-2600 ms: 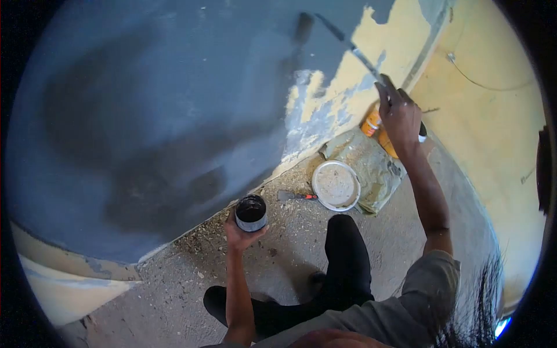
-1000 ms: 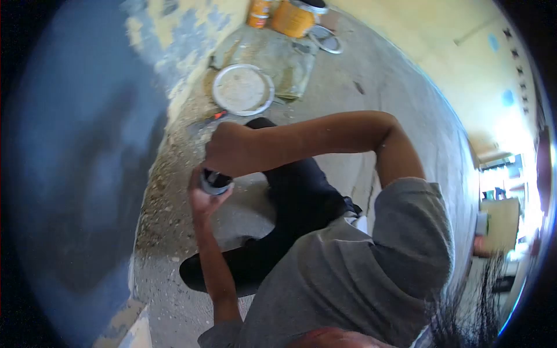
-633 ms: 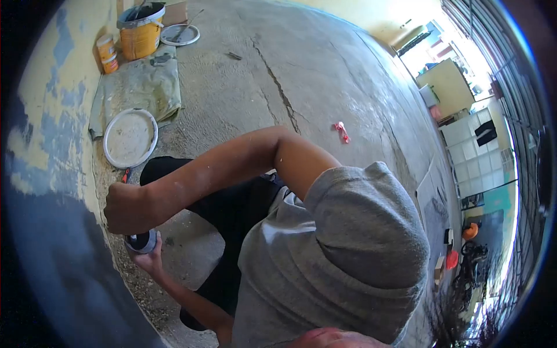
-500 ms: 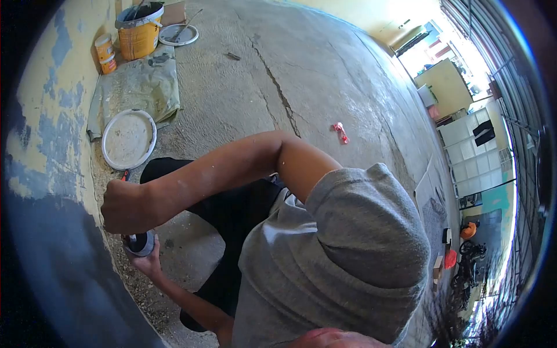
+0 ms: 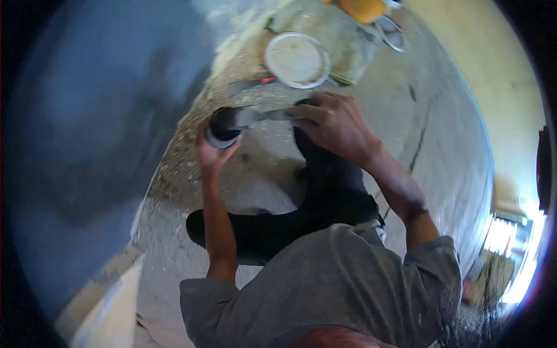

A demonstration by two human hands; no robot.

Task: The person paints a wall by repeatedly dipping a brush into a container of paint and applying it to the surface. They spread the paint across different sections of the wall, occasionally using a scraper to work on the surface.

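Note:
My left hand (image 5: 213,152) is wrapped round a small round cup (image 5: 220,142) with dark contents or a dark inside. In my right hand (image 5: 336,124) is the handle of a flat, greyish brush-like tool (image 5: 272,115). Its wide end lies over the cup's rim, blurred by motion. Just beyond my hands, a tool with a red part (image 5: 267,80) lies on the floor beside a round white lid (image 5: 297,60).
A wall (image 5: 116,116) with dark grey-blue paint rises on the left. Ahead, a greenish sheet (image 5: 348,49) lies on the floor near an orange bucket (image 5: 362,8) and another round lid (image 5: 390,33). My bent legs (image 5: 331,185) are below my hands.
The view has turned and now faces my hands more directly. My right hand has moved from beside the wall to the right of the cup, and the brush-like tool now shows.

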